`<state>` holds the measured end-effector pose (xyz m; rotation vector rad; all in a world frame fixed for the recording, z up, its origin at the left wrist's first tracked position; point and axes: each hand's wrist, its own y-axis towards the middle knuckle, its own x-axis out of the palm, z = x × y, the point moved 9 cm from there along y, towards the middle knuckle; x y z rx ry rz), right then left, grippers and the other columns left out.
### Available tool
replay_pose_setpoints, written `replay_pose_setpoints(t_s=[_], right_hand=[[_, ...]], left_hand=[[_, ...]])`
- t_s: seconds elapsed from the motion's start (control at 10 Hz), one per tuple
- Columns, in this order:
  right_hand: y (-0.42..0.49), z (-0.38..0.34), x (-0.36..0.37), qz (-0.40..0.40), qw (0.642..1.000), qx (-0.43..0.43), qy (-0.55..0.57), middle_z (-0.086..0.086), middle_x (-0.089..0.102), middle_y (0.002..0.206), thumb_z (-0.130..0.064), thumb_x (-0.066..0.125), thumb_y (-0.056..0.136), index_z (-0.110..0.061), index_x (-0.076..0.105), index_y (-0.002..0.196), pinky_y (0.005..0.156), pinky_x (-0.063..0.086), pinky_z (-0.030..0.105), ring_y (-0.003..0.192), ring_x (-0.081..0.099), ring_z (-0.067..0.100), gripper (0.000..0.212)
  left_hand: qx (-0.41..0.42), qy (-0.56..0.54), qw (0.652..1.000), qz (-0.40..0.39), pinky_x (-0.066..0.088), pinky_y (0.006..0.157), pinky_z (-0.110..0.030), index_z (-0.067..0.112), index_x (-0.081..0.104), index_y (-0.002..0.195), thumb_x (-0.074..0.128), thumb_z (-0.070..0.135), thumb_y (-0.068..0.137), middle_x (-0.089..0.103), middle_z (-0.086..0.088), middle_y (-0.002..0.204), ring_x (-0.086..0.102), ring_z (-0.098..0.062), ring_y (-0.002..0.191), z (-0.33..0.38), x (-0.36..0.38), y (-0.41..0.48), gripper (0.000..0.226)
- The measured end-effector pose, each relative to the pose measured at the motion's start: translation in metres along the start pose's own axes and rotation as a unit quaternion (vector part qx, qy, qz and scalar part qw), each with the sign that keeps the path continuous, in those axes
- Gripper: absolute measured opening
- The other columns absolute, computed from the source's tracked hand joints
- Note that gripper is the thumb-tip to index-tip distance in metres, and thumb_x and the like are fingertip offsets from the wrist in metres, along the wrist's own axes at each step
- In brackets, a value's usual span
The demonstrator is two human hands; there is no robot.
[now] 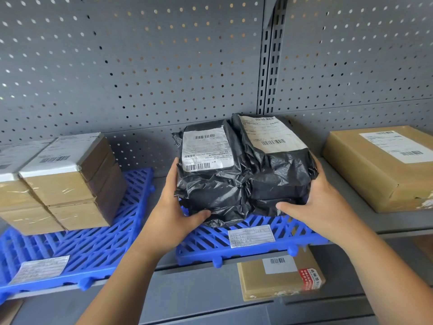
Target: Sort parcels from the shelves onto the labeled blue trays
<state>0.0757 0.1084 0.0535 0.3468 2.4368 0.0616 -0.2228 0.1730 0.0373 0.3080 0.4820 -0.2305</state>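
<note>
Black plastic-wrapped parcels (pixel 243 181) with white shipping labels sit stacked side by side on the middle blue tray (pixel 253 240), which carries a paper label at its front. My left hand (pixel 174 207) grips the stack's left side, thumb curled under the front. On the right side my right hand (pixel 316 202) holds the stack, thumb against its lower front. The fingers behind the parcels are hidden. Another blue tray (pixel 98 245) at the left holds stacked brown cardboard boxes (pixel 58 184).
A large brown box (pixel 379 165) with a white label lies on the grey shelf at the right. A smaller brown box (pixel 278 275) with a red sticker sits on the shelf below. A grey perforated panel forms the back wall.
</note>
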Motion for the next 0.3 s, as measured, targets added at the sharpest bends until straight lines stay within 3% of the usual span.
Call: replay_pose_setpoints(t_s=[0.1, 0.2, 0.3], right_hand=[[-0.007, -0.002, -0.004, 0.015, 0.999, 0.004, 0.032, -0.027, 0.05, 0.143, -0.03, 0.088, 0.075, -0.062, -0.003, 0.149, 0.101, 0.044, 0.024, 0.126, 0.053, -0.002, 0.122], [-0.017, -0.006, -0.008, 0.031, 0.999, 0.001, 0.037, -0.026, 0.026, 0.161, -0.034, 0.087, 0.076, -0.066, -0.005, 0.148, 0.115, 0.036, 0.038, 0.145, 0.035, 0.005, 0.121], [-0.03, -0.022, -0.017, 0.075, 0.995, -0.048, 0.038, -0.027, 0.015, 0.163, -0.035, 0.085, 0.078, -0.057, 0.0, 0.153, 0.119, 0.027, 0.035, 0.151, 0.021, 0.002, 0.116]], left_hand=[[0.009, 0.019, 1.0, 0.014, 0.035, 0.117, -0.023, 0.051, -0.003, 0.158, 0.09, 0.023, 0.076, 0.023, 0.031, 0.161, 0.03, 0.011, 0.145, 0.004, -0.008, -0.005, 0.127], [0.022, 0.023, 0.999, 0.029, 0.037, 0.116, -0.021, 0.042, -0.003, 0.161, 0.089, 0.03, 0.075, 0.021, 0.022, 0.16, 0.024, 0.023, 0.138, 0.008, -0.016, -0.01, 0.126], [0.05, 0.009, 0.997, 0.049, 0.043, 0.115, -0.041, 0.044, 0.0, 0.16, 0.083, 0.049, 0.069, 0.02, 0.017, 0.162, 0.031, 0.004, 0.145, 0.023, -0.023, -0.019, 0.123]])
